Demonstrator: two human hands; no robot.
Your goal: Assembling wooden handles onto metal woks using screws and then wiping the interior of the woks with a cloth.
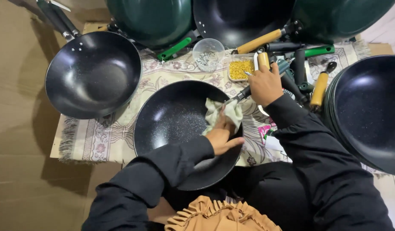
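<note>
Hands at a black pan

Left hand (221,136) presses a cloth (223,112) inside the pan (171,124); right hand (265,85) grips a screwdriver (240,95) (handle hidden).

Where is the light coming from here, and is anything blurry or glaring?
Head view: overhead light leaves soft sheen patches on the middle pan and the right-hand pans; the left pan throws a shadow down-left onto the cardboard. Hands and cloth look sharp; edges bow slightly from the wide lens.
</note>
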